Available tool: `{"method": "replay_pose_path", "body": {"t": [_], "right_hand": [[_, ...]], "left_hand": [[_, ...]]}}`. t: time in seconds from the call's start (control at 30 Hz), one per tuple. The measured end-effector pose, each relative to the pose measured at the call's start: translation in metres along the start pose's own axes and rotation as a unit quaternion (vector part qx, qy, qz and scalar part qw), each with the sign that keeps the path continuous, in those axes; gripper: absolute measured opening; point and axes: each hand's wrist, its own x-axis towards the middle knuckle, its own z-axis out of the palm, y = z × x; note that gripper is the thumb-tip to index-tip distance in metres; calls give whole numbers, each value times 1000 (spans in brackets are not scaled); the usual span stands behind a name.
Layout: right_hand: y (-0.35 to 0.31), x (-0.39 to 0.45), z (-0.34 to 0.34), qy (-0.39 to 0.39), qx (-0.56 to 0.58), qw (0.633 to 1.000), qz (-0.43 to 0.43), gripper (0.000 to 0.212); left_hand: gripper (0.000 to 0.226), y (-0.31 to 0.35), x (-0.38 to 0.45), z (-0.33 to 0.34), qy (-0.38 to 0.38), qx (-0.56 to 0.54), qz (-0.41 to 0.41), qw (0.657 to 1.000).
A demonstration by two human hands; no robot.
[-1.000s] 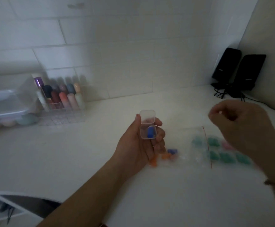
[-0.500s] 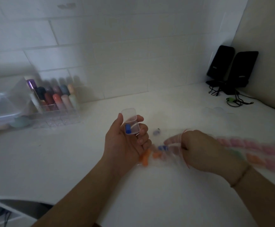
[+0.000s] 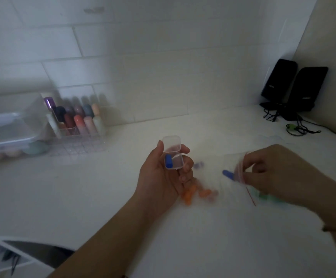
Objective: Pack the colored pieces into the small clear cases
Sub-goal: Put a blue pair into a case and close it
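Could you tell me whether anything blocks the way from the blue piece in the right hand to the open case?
Nothing visible does. The right hand pinches a blue piece, and the clear case in the left hand has its lid flipped up. One blue piece already lies inside, with room beside it.

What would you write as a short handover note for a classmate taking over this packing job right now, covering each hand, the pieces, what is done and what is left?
Left hand: holds the small clear case, lid open, one blue piece inside.
Right hand: pinches a second blue piece, in the air between the bag and the case; a thin clear bag with a red strip hangs by its fingers.
On the counter: orange pieces beside the left hand, green ones under the right hand, blurred.
Done: one blue piece packed.
Left: probably drop in the second blue piece, close the lid, pack the rest.
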Motion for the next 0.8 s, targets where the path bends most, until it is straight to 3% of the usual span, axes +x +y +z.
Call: {"method": "replay_pose_path", "body": {"t": [0.1, 0.2, 0.3, 0.43, 0.8], "right_hand": [[9, -5, -20, -42, -7, 997, 64, 13], [20, -11, -42, 12, 1, 995, 102, 15], [10, -16, -44, 67, 93, 992, 45, 8], [-33, -14, 5, 51, 251, 966, -24, 4], [-40, -1, 45, 120, 169, 976, -71, 18]], "left_hand": [[51, -2, 0, 2, -13, 12, -6, 1000], [50, -2, -1, 2, -32, 10, -4, 999], [49, -3, -1, 5, -67, 10, 1, 998], [53, -10, -3, 9, -85, 49, -5, 995], [52, -13, -5, 9, -118, 98, -3, 988]]}}
